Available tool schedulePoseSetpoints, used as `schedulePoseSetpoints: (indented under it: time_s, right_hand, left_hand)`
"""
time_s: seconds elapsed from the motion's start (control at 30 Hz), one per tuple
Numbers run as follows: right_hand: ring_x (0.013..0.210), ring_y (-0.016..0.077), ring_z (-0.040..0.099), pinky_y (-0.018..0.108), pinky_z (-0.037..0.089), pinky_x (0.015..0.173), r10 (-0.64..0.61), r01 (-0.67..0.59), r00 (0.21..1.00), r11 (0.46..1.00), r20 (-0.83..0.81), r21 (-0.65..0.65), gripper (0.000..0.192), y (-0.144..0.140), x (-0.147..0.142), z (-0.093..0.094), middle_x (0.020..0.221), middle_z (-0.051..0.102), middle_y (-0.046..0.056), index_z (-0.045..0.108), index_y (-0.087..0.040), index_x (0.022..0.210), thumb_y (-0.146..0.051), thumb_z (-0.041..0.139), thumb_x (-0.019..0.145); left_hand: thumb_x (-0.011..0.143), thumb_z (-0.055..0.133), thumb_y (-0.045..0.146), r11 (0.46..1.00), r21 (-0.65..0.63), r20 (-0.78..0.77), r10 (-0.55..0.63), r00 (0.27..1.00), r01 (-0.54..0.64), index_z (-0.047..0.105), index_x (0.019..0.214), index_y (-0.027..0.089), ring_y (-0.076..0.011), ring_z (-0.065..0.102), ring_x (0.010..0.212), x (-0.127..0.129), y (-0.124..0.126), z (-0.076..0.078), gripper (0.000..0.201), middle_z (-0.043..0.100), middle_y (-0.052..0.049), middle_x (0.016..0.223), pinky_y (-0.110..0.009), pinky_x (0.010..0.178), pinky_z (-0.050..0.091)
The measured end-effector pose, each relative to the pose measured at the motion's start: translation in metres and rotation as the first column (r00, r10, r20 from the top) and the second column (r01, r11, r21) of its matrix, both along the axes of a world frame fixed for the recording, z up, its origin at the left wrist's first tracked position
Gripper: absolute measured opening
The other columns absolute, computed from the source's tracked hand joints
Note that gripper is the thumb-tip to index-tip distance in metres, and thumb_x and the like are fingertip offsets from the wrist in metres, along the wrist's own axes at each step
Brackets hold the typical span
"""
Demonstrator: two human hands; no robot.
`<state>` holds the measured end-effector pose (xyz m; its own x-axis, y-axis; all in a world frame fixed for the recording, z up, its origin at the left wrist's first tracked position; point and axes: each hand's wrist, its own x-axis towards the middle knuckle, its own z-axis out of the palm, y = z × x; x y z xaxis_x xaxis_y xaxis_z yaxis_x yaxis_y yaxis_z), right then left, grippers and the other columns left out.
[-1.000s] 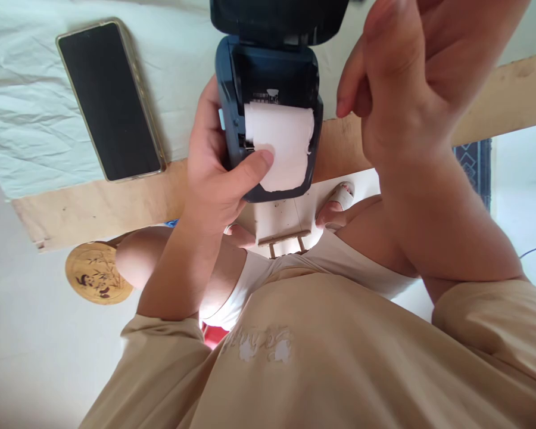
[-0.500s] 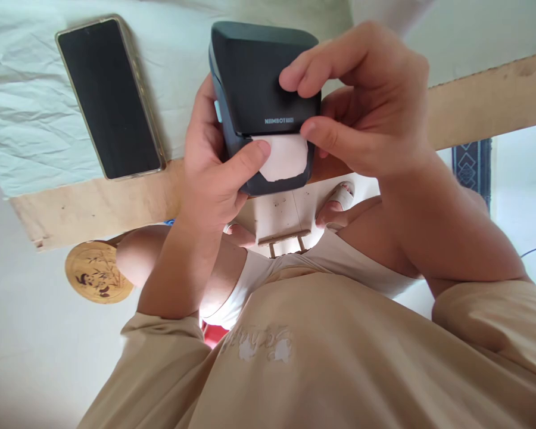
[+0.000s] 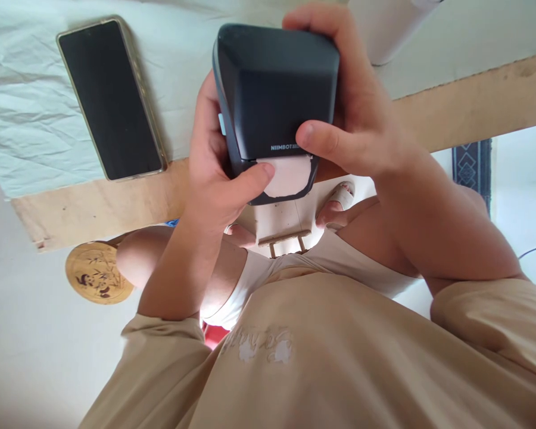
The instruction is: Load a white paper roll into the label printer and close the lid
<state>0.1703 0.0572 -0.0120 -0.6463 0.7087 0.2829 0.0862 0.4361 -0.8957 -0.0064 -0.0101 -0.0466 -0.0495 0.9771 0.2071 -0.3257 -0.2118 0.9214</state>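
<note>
A dark blue label printer (image 3: 274,89) is held over the table's near edge, its lid down. My left hand (image 3: 214,173) grips its left side, the thumb pressing on the white label paper (image 3: 290,176) that sticks out below the lid. My right hand (image 3: 357,119) wraps over the lid from the right, fingers on top and thumb on the front by the printed brand name. Both hands hold the printer.
A black phone (image 3: 109,98) lies face up on the white sheet (image 3: 27,119) at the left. A wooden table edge (image 3: 473,107) runs across. A white cylinder (image 3: 388,27) stands at the top. Below are my knees, sandalled feet and a round bamboo coaster (image 3: 97,274).
The printer's lid was open with the paper roll showing; my right hand came down and pressed it shut. Now the lid is closed and only a tab of paper shows.
</note>
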Motion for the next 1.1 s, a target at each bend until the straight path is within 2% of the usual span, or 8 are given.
schedulePoseSetpoints:
  time_s: [0.13, 0.23, 0.33, 0.43, 0.63, 0.83, 0.97, 1.1]
  right_hand:
    - [0.131, 0.0145, 0.05, 0.028, 0.046, 0.119, 0.034, -0.038, 0.992, 0.999, -0.118, -0.034, 0.077, 0.002, 0.0, -0.002, 0.138, 0.045, 0.012, 0.038, -0.01, 0.131, -0.056, 0.064, 0.074]
    - [0.133, 0.0136, 0.05, 0.027, 0.044, 0.121, 0.067, -0.064, 0.992, 0.997, -0.103, 0.04, 0.079, 0.006, 0.001, -0.009, 0.139, 0.045, 0.01, 0.038, -0.01, 0.134, -0.055, 0.066, 0.075]
    - [0.135, 0.013, 0.049, 0.023, 0.044, 0.121, 0.084, -0.069, 0.991, 0.988, -0.106, 0.138, 0.088, 0.01, 0.003, -0.017, 0.141, 0.044, 0.01, 0.035, -0.009, 0.136, -0.059, 0.069, 0.072]
    - [0.135, 0.0108, 0.048, 0.019, 0.045, 0.119, 0.059, -0.049, 0.995, 0.991, -0.076, 0.122, 0.088, 0.013, 0.005, -0.022, 0.143, 0.043, 0.008, 0.033, -0.011, 0.138, -0.06, 0.068, 0.074]
    - [0.136, 0.0085, 0.046, 0.018, 0.041, 0.122, 0.114, -0.105, 0.991, 0.987, -0.071, 0.12, 0.087, 0.013, 0.006, -0.02, 0.143, 0.042, 0.001, 0.032, -0.017, 0.138, -0.06, 0.07, 0.073]
    - [0.133, 0.0117, 0.047, 0.026, 0.043, 0.12, 0.036, -0.033, 0.997, 0.998, -0.071, 0.052, 0.084, 0.001, 0.003, -0.009, 0.141, 0.042, 0.009, 0.033, -0.009, 0.135, -0.06, 0.062, 0.076]
    - [0.135, 0.0124, 0.045, 0.026, 0.04, 0.122, 0.101, -0.101, 0.989, 0.995, -0.105, 0.01, 0.084, 0.006, 0.001, -0.01, 0.141, 0.039, 0.011, 0.032, -0.006, 0.136, -0.053, 0.066, 0.075]
    - [0.131, 0.0098, 0.046, 0.026, 0.042, 0.122, 0.151, -0.154, 0.975, 0.988, -0.163, -0.003, 0.084, 0.013, 0.0, -0.012, 0.136, 0.044, 0.006, 0.033, -0.012, 0.133, -0.061, 0.065, 0.073]
  left_hand:
    - [0.07, 0.077, 0.053, 1.0, -0.007, 0.011, 0.012, 1.0, -0.011, 0.063, 0.113, 0.028, -0.0174, 0.063, 0.089, 0.002, -0.004, 0.009, 0.051, 0.063, -0.004, 0.102, -0.031, 0.078, 0.052]
    - [0.076, 0.073, 0.051, 0.998, -0.066, -0.014, 0.006, 1.0, -0.007, 0.064, 0.106, 0.025, -0.0156, 0.062, 0.083, 0.003, -0.008, 0.016, 0.04, 0.063, -0.003, 0.094, -0.03, 0.074, 0.051]
    - [0.076, 0.071, 0.056, 0.996, -0.085, -0.041, 0.019, 0.999, -0.023, 0.065, 0.104, 0.026, -0.0138, 0.06, 0.075, 0.003, -0.008, 0.016, 0.041, 0.062, -0.002, 0.088, -0.029, 0.069, 0.05]
    - [0.077, 0.07, 0.056, 0.996, -0.083, -0.037, 0.017, 0.999, -0.02, 0.065, 0.106, 0.026, -0.013, 0.06, 0.073, 0.003, -0.006, 0.014, 0.042, 0.064, -0.002, 0.088, -0.027, 0.066, 0.049]
    - [0.081, 0.069, 0.046, 0.995, -0.096, -0.019, -0.033, 0.999, 0.031, 0.065, 0.104, 0.029, -0.0134, 0.062, 0.076, 0.002, -0.008, 0.019, 0.029, 0.063, -0.001, 0.09, -0.028, 0.068, 0.05]
    - [0.083, 0.068, 0.048, 0.998, -0.044, -0.104, -0.043, 0.994, 0.039, 0.058, 0.116, 0.026, -0.0131, 0.063, 0.084, -0.003, -0.011, 0.014, 0.041, 0.061, 0.0, 0.095, -0.03, 0.077, 0.054]
    - [0.084, 0.065, 0.052, 0.999, -0.042, -0.165, -0.029, 0.986, 0.023, 0.055, 0.116, 0.025, -0.0152, 0.065, 0.09, -0.002, -0.006, 0.006, 0.043, 0.06, 0.0, 0.093, -0.036, 0.088, 0.056]
    - [0.081, 0.066, 0.056, 0.997, 0.04, -0.159, -0.055, 0.986, 0.062, 0.054, 0.121, 0.022, -0.0158, 0.064, 0.091, -0.009, 0.0, 0.006, 0.053, 0.064, -0.003, 0.101, -0.038, 0.09, 0.057]
